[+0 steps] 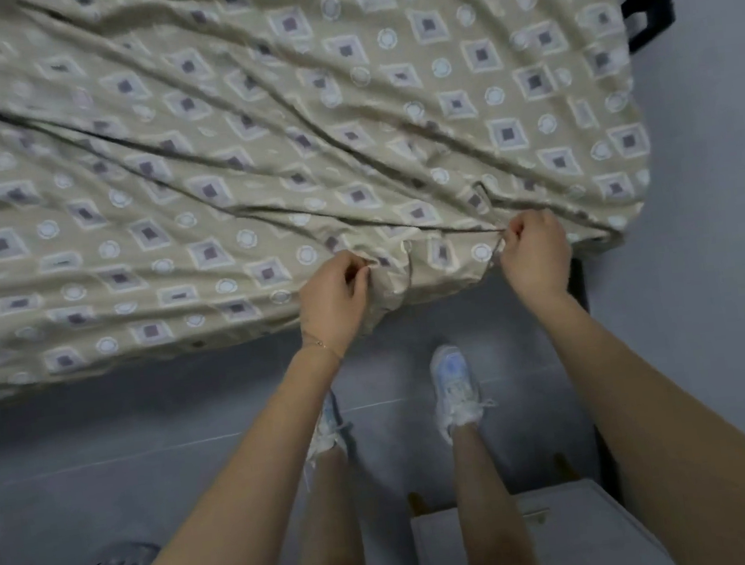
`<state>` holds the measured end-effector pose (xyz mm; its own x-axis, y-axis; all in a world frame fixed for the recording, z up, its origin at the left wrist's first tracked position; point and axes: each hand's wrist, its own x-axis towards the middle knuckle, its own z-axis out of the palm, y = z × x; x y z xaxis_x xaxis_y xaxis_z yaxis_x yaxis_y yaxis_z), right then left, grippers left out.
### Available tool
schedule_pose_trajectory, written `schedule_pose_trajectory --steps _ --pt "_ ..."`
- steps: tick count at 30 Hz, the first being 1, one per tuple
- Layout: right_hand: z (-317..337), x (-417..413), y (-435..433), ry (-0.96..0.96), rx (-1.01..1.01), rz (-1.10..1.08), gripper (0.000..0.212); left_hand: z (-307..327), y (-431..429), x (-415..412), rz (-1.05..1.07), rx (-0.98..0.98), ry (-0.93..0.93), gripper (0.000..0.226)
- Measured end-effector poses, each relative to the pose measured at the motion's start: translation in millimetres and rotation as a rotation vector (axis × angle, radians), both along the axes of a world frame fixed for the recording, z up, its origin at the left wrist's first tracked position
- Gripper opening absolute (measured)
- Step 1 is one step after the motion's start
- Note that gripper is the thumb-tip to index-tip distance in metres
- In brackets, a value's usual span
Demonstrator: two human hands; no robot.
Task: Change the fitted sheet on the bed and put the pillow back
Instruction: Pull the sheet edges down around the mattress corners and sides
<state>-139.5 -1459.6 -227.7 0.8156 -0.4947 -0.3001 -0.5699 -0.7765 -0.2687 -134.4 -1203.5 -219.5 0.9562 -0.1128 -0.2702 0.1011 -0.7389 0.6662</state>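
**A:** What are the hands doing?

**B:** Both are pinching cloth. The left grip (335, 293) has its fingers curled on a bunched fold of the sheet (251, 133) at the near edge of the bed (578, 286). The right grip (534, 254) nips the hem just beside it, toward the near right corner.

**A:** Why there?

**B:** Probably to work the cloth at that corner. Long creases fan from both pinches, so it looks taut. I can't tell if it's going on or coming off.

**A:** And the sheet?

**B:** It covers the bed, with its edge gathered between the grips. No pillow shows.
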Motion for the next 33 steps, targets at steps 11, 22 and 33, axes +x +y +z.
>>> schedule_pose_trajectory --steps 11,22,33 --pt "-17 1 -77 -0.064 -0.053 0.074 0.038 -26 -100 34 -0.334 0.335 -0.301 0.035" --pt "-12 21 -171 -0.23 0.282 0.03 0.008 -16 -157 62 -0.394 0.262 -0.334 0.002" --pt "15 72 -204 -0.092 0.879 -0.327 0.048 -6 -255 104 -0.313 0.216 -0.465 0.019"
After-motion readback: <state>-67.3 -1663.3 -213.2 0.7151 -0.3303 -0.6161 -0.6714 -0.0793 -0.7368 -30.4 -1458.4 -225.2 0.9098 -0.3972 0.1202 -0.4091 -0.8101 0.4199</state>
